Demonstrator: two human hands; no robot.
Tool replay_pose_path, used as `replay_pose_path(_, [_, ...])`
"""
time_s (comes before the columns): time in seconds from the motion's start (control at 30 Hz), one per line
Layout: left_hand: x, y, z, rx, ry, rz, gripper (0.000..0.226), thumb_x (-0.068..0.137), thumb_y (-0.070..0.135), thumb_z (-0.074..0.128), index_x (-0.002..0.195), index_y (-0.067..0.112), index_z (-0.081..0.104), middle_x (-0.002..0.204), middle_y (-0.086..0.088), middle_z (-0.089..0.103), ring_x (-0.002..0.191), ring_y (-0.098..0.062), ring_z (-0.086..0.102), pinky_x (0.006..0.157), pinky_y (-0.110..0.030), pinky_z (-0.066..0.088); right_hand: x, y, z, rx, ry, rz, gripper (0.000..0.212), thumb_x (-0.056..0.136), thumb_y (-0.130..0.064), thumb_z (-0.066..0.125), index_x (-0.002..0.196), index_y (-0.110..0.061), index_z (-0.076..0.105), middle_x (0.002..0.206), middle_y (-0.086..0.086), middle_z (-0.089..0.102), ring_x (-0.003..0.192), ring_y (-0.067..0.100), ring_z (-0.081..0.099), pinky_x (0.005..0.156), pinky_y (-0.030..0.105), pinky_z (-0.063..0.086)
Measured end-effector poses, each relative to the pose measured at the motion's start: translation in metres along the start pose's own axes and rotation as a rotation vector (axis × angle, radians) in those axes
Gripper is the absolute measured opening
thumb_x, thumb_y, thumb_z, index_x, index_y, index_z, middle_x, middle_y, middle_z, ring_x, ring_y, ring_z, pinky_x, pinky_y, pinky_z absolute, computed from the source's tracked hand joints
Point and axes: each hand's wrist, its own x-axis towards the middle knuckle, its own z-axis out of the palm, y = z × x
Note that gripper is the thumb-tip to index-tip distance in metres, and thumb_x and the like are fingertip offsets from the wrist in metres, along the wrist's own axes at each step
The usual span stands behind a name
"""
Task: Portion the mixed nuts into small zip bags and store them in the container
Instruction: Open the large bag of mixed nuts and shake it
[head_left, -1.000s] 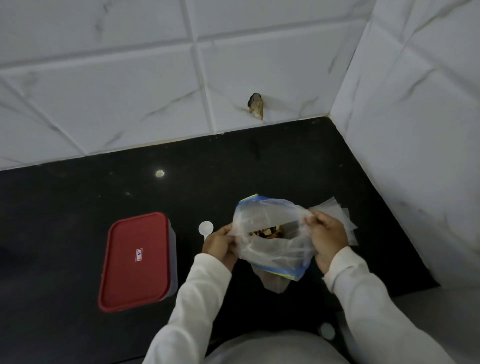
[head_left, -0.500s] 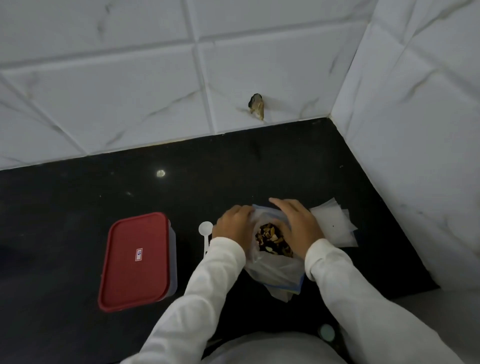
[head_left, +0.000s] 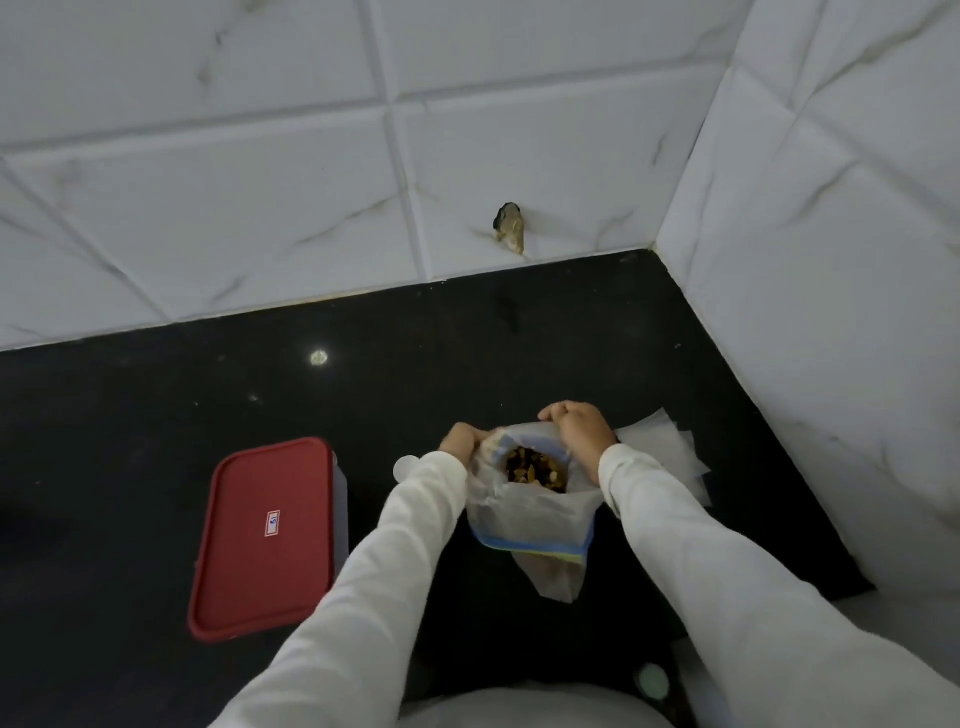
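A large clear zip bag (head_left: 530, 514) with a blue seal strip stands on the black counter, its top folded down outward. Mixed nuts (head_left: 535, 469) show in its open mouth. My left hand (head_left: 464, 441) grips the bag's rim on the left side and my right hand (head_left: 574, 428) grips the rim at the far right side. A stack of small clear zip bags (head_left: 670, 452) lies flat just right of my right hand. A container with a red lid (head_left: 265, 535) sits shut to the left. A white scoop (head_left: 404, 466) peeks out beside my left sleeve.
White tiled walls close the counter (head_left: 467, 353) at the back and on the right, forming a corner. A chipped hole (head_left: 511, 234) marks the back wall. The counter's front edge runs just below my arms.
The bag was held up and stretched open; now it rests lower with its top rolled down, and both hands have shifted to the far rim, exposing the nuts.
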Motion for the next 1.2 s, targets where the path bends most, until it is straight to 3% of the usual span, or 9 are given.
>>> replay_pose_path(0.07, [0.003, -0.002, 0.008, -0.029, 0.010, -0.024, 0.023, 0.090, 0.011, 0.054, 0.068, 0.008, 0.059, 0.053, -0.008, 0.059, 0.061, -0.025, 0.053, 0.064, -0.032, 0.044, 0.002, 0.000, 0.002, -0.067, -0.027, 0.090, 0.030, 0.101, -0.023, 0.040, 0.111, -0.018, 0.068, 0.109, 0.000, 0.060, 0.107, 0.024, 0.057, 0.086, 0.028, 0.040])
replay_pose_path(0.2, [-0.002, -0.012, 0.010, 0.180, 0.224, 0.270, 0.023, 0.094, 0.028, 0.059, 0.113, 0.015, 0.063, 0.112, -0.009, 0.065, 0.104, -0.029, 0.062, 0.085, -0.037, 0.051, -0.012, 0.020, -0.011, -0.154, 0.081, -0.138, 0.038, 0.095, -0.051, 0.048, 0.114, -0.020, 0.060, 0.114, 0.001, 0.063, 0.101, 0.017, 0.058, 0.089, 0.032, 0.045])
replay_pose_path(0.33, [-0.047, -0.046, 0.002, 0.427, 0.346, 0.397, 0.056, 0.079, 0.068, 0.063, 0.118, 0.030, 0.051, 0.114, 0.007, 0.055, 0.103, -0.020, 0.060, 0.084, -0.034, 0.050, -0.050, 0.040, -0.027, -0.544, 0.106, -0.203, 0.068, 0.077, -0.073, 0.055, 0.128, -0.029, 0.047, 0.121, -0.003, 0.050, 0.111, 0.019, 0.053, 0.092, 0.038, 0.048])
replay_pose_path(0.57, [-0.068, -0.081, 0.018, 0.489, 0.179, 0.124, 0.052, 0.082, 0.047, 0.071, 0.119, 0.030, 0.040, 0.116, -0.003, 0.057, 0.105, -0.025, 0.059, 0.081, -0.037, 0.051, -0.084, 0.063, -0.019, -0.550, 0.060, -0.155, 0.024, 0.095, -0.028, 0.056, 0.118, -0.020, 0.055, 0.104, -0.002, 0.061, 0.102, 0.016, 0.058, 0.085, 0.027, 0.047])
replay_pose_path(0.67, [-0.061, -0.083, 0.010, 0.237, 0.216, 0.182, 0.036, 0.088, 0.011, 0.068, 0.118, 0.021, 0.049, 0.103, -0.004, 0.064, 0.092, -0.019, 0.064, 0.081, -0.036, 0.056, -0.080, 0.069, -0.023, -0.360, 0.059, -0.128, 0.017, 0.099, -0.020, 0.049, 0.102, -0.016, 0.065, 0.092, -0.002, 0.063, 0.094, 0.015, 0.061, 0.084, 0.028, 0.047])
replay_pose_path(0.77, [-0.049, -0.081, 0.004, -0.415, 0.060, -0.001, 0.030, 0.089, -0.016, 0.044, 0.109, 0.003, 0.056, 0.100, -0.020, 0.062, 0.086, -0.034, 0.063, 0.079, -0.049, 0.056, -0.071, 0.077, -0.019, 0.214, 0.032, 0.115, 0.029, 0.100, -0.018, 0.046, 0.087, -0.014, 0.072, 0.095, 0.015, 0.070, 0.094, 0.029, 0.066, 0.093, 0.044, 0.052])
replay_pose_path(0.93, [-0.030, -0.094, 0.015, -0.717, 0.004, -0.173, 0.059, 0.073, -0.012, 0.044, 0.129, -0.003, 0.059, 0.127, -0.027, 0.060, 0.117, -0.044, 0.058, 0.104, -0.059, 0.043, -0.056, 0.092, 0.007, 0.449, -0.043, 0.375, 0.029, 0.101, -0.020, 0.041, 0.110, -0.013, 0.068, 0.106, 0.018, 0.068, 0.099, 0.033, 0.065, 0.096, 0.049, 0.050])
replay_pose_path(1.07, [-0.045, -0.093, 0.010, -0.373, 0.121, -0.043, 0.028, 0.094, 0.019, 0.060, 0.121, 0.013, 0.057, 0.116, -0.019, 0.063, 0.103, -0.038, 0.063, 0.081, -0.047, 0.056, -0.083, 0.081, -0.002, 0.150, 0.081, 0.116, 0.024, 0.098, -0.043, 0.049, 0.098, -0.023, 0.062, 0.101, 0.007, 0.064, 0.089, 0.017, 0.061, 0.073, 0.031, 0.048])
replay_pose_path(1.2, [-0.072, -0.111, 0.012, 0.319, 0.079, 0.032, 0.049, 0.087, 0.062, 0.060, 0.105, 0.016, 0.060, 0.083, -0.007, 0.067, 0.067, -0.018, 0.066, 0.056, -0.027, 0.054, -0.107, 0.085, -0.004, -0.188, 0.046, 0.050, 0.045, 0.085, -0.063, 0.056, 0.101, -0.021, 0.055, 0.095, -0.001, 0.062, 0.086, 0.013, 0.060, 0.066, 0.025, 0.044])
